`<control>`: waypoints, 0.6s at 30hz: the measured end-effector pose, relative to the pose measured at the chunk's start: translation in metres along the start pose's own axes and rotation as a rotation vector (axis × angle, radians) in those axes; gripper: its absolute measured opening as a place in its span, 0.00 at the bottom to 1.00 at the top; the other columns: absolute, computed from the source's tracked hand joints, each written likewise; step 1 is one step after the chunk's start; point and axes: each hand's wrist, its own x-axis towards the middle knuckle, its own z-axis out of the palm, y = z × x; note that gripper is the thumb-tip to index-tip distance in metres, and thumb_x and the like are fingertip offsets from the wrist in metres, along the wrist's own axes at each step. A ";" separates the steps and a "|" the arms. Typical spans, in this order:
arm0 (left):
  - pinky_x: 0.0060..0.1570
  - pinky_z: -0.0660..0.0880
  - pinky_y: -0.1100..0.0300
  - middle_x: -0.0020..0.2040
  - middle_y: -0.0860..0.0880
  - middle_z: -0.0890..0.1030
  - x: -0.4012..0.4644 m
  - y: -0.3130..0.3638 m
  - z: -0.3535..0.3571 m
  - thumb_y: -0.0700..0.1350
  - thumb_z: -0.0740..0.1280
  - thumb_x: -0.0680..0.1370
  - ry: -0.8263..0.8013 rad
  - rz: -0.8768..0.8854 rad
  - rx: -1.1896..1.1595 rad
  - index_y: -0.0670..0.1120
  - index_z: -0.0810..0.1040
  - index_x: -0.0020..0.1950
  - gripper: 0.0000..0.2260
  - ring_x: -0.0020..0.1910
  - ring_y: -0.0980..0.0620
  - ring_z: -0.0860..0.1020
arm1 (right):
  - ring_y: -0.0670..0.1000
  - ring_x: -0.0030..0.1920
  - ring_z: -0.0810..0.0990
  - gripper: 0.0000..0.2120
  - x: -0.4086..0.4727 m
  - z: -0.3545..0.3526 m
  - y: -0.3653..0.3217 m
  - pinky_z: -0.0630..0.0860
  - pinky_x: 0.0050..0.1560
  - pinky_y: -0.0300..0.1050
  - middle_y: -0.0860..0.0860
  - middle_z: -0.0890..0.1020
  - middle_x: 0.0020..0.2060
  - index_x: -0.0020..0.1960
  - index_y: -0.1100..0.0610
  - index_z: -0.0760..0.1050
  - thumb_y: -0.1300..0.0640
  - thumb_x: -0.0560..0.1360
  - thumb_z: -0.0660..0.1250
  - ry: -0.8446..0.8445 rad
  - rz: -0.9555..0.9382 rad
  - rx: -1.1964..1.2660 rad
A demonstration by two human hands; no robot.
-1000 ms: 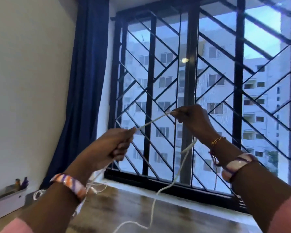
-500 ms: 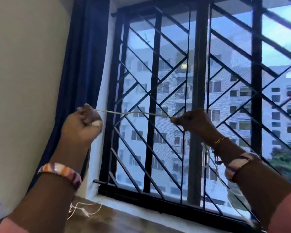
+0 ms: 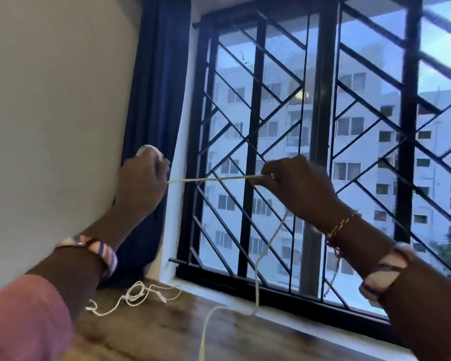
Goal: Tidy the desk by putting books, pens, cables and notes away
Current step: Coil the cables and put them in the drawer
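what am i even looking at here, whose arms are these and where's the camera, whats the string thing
There is no machine here: these are a person's two bare arms, filmed by one wide-angle camera worn on their head, so you see roughly what they see.

The left hand grips a small bundle of white cable, with loops showing above the fist. The right hand pinches the same white cable, pulled taut between the hands. From the right hand the rest hangs down to the wooden desk and runs off the bottom edge. It looks like the cable is being wound up for tidying.

A second, thinner white cable lies tangled on the desk near the blue curtain. Behind is a barred window.
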 end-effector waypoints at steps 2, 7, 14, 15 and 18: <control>0.34 0.76 0.56 0.36 0.45 0.81 -0.026 0.017 -0.027 0.43 0.60 0.79 -0.415 0.108 0.003 0.41 0.73 0.43 0.08 0.32 0.52 0.79 | 0.57 0.39 0.79 0.16 -0.018 -0.017 0.003 0.70 0.37 0.45 0.53 0.78 0.33 0.44 0.53 0.77 0.41 0.76 0.60 0.068 -0.040 -0.166; 0.21 0.57 0.66 0.21 0.53 0.66 -0.078 0.067 -0.106 0.61 0.55 0.78 -1.090 -0.170 -0.680 0.45 0.76 0.32 0.25 0.20 0.57 0.61 | 0.56 0.23 0.76 0.15 -0.075 -0.051 0.003 0.52 0.28 0.34 0.54 0.75 0.23 0.37 0.56 0.74 0.45 0.73 0.66 0.058 -0.105 -0.388; 0.18 0.63 0.72 0.20 0.53 0.68 -0.067 0.103 -0.195 0.46 0.61 0.74 -0.675 -0.654 -1.882 0.45 0.74 0.31 0.13 0.17 0.61 0.65 | 0.59 0.25 0.79 0.13 -0.124 -0.072 -0.045 0.70 0.27 0.44 0.57 0.79 0.26 0.41 0.57 0.76 0.47 0.75 0.64 0.007 0.062 -0.335; 0.18 0.64 0.71 0.20 0.54 0.69 -0.062 0.106 -0.202 0.42 0.58 0.76 -0.514 -0.743 -2.002 0.44 0.72 0.29 0.15 0.17 0.61 0.66 | 0.60 0.30 0.81 0.15 -0.126 -0.075 -0.058 0.70 0.29 0.45 0.58 0.81 0.29 0.42 0.57 0.77 0.46 0.76 0.62 -0.019 0.075 -0.312; 0.17 0.66 0.69 0.19 0.50 0.70 -0.041 0.097 -0.231 0.37 0.51 0.80 -0.079 -0.928 -2.243 0.40 0.69 0.24 0.24 0.15 0.57 0.68 | 0.60 0.43 0.82 0.16 -0.132 -0.090 -0.111 0.73 0.38 0.47 0.55 0.82 0.43 0.49 0.56 0.75 0.44 0.77 0.59 -0.102 0.014 -0.225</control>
